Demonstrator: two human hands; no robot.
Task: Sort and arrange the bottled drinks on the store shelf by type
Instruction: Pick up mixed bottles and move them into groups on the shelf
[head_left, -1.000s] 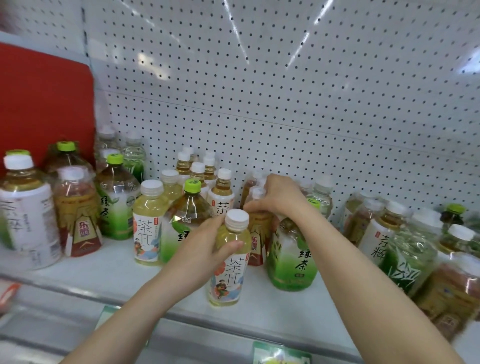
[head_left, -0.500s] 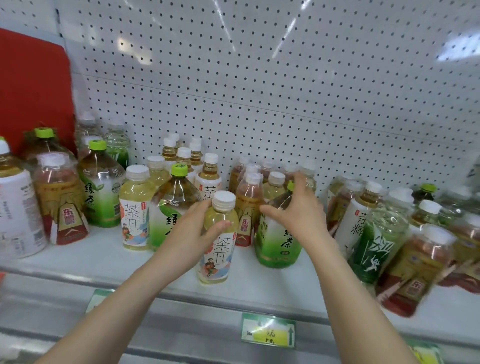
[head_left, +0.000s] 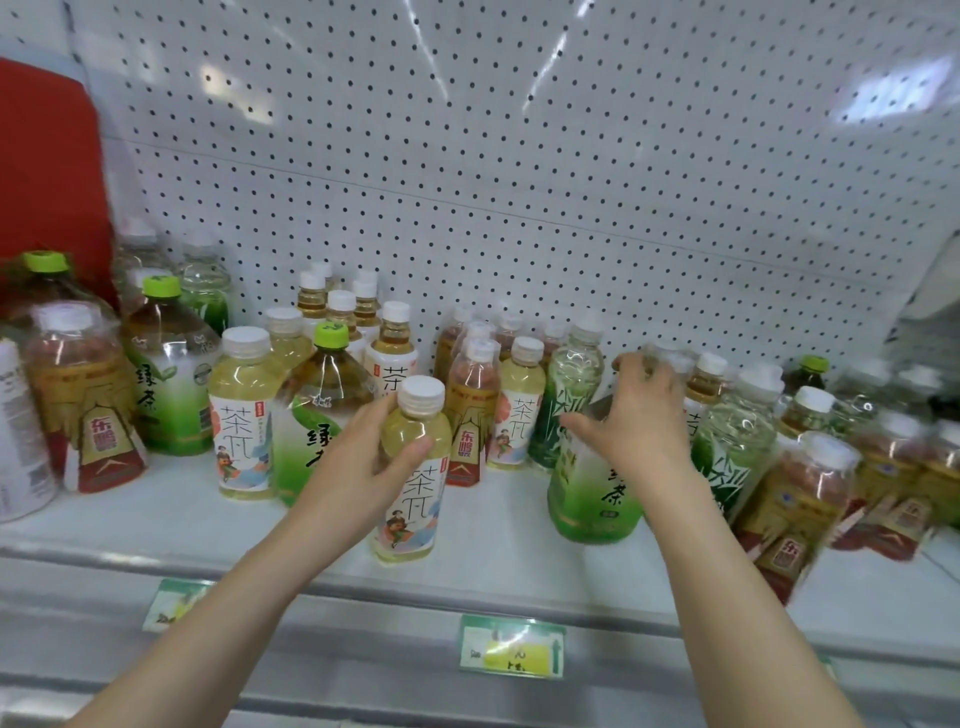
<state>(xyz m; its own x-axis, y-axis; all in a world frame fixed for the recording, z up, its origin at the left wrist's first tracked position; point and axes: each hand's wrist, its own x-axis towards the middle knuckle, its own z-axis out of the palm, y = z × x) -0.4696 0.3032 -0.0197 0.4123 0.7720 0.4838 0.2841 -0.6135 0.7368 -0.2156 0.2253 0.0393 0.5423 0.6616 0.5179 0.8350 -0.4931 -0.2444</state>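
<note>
Sorting incomplete, approx. early stage: types stand mixed along shelf (head_left: 498, 525). L hand (head_left: 363, 457) grips pale tea bottle (head_left: 413, 488) at shelf front, centre; R hand (head_left: 639, 415) grasps green tea bottle (head_left: 592, 499) by its shoulder, just right. Matching pale bottles (head_left: 241, 415) sit left & behind; grouping outstanding

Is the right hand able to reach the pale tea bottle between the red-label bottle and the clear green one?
Probably, once freed: the right hand grips a green tea bottle, yet the shelf before the pale tea bottle is bare.
</note>
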